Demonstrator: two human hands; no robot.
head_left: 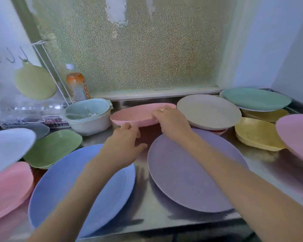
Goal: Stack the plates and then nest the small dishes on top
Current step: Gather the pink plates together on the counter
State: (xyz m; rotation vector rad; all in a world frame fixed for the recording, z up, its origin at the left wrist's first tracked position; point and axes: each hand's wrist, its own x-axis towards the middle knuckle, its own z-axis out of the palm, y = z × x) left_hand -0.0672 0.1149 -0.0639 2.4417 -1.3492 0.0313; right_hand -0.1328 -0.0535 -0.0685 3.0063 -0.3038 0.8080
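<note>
At the far left, a pink dish and a pale blue plate are sitting at the edge of the steel bench, with a green dish just beyond them. A large blue plate is lying flat near the front. Behind it, a white bowl is standing beside an orange bottle. The left hand is hovering open, fingers spread, just under the near rim of a pink plate and holding nothing. The right hand is gripping that pink plate's right edge, thumb underneath, tilting it above the bench. A purple plate is lying beneath the right forearm. Further right, a cream plate is resting on other dishes, then yellow dishes, a teal plate and a pink plate edge.
</note>
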